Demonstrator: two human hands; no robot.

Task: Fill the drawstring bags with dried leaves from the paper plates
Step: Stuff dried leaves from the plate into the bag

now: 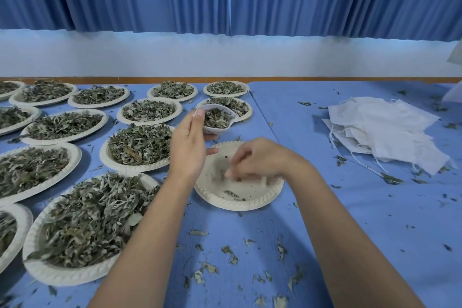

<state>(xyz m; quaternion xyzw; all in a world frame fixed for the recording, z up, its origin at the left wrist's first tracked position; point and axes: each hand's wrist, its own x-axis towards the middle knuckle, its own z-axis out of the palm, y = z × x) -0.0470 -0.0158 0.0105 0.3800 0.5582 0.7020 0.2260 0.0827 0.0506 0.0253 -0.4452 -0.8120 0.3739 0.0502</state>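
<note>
Then, across the left half of the frame, many round off-white paper plates (50, 275) stood close together on the blue-covered table (350, 207), each heaped with grey-green dried leaves (87, 220). Just right of them, near the centre, the left hand (187, 147) gripped a small white drawstring bag (217, 117) by its rim, thumb and fingers curled round it. The bag's mouth gaped, showing leaves inside. Below it lay a nearly bare paper plate (237, 204) with a few scraps. The right hand (257, 157) hung over that plate, fingers bunched and pointing down at the scraps, but blur hid whether it pinched any. Loose crumbs dotted the cloth. At the right edge lay a loose pile of flat white bags (390, 132) with trailing strings.
</note>
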